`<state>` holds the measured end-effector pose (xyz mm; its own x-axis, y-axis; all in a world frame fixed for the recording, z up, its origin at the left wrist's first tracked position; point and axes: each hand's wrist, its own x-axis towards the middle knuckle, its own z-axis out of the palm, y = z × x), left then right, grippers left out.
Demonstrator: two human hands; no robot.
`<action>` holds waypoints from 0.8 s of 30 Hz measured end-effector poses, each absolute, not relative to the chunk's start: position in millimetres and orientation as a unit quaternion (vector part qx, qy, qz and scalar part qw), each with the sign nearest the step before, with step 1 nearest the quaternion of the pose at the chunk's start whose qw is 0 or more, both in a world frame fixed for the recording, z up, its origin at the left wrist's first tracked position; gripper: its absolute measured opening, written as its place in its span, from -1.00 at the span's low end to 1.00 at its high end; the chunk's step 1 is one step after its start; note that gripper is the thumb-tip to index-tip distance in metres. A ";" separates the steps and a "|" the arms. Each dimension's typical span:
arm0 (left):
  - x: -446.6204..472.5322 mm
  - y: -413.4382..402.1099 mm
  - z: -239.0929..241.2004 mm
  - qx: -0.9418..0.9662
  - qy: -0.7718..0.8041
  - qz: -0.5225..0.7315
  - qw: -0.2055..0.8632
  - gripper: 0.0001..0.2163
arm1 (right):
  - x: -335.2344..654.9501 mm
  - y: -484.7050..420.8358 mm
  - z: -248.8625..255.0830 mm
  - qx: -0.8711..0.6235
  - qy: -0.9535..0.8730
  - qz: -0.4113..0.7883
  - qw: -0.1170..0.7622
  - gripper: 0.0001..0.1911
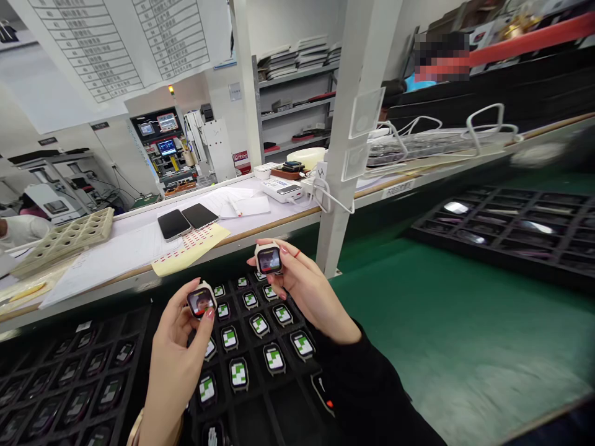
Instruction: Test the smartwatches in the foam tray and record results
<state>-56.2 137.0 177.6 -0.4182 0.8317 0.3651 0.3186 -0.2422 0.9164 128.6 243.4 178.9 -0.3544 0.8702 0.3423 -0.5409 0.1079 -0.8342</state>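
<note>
Both hands up over the centre black tray (290, 406), one watch head each. Left hand (179, 347): thumb on the lower right corner of the face, fingers curled round the far side, pinching the left pale-cased watch (201, 301); screen lit, tilted toward camera. Right hand (307, 288): thumb and fingers pinching the right pale-cased watch (268, 259) by its edges; screen lit too. Exact contact behind both cases is hidden, can't tell. The two watches are apart, the right one higher in view, near the shelf edge. Centre tray below has rows of watches (238, 373) in compartments, most lit with green and white blocks; one at the right, by the black sleeve (385, 384), shows a red mark instead. Side tray (141, 347) to the left holds more watches, dark screens. Raised shelf (290, 220) beyond the hands: two dark phones (174, 224) side by side, yellow sheet (170, 266) with red marks just in front, beige moulded tray (95, 235) further left. Right of the white post (332, 241), another compartmented tray (446, 248) sits on the green bench top (418, 310), contents blurred.
</note>
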 end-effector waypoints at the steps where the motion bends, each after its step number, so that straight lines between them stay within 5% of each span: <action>1: -56.2 137.1 177.5 0.497 0.579 0.612 0.209 -0.55 | 128.6 243.3 179.1 -0.163 -0.507 0.648 0.545 -0.56; 24: -58.0 136.9 177.0 0.504 0.566 0.615 0.216 -0.59 | 128.6 242.9 177.9 -0.154 -0.507 0.649 0.545 -0.58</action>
<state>-58.0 136.9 177.0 -0.3981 0.8370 0.3755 0.3053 -0.2651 0.9146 128.6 242.9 177.9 -0.3579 0.8646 0.3528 -0.5513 0.1093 -0.8271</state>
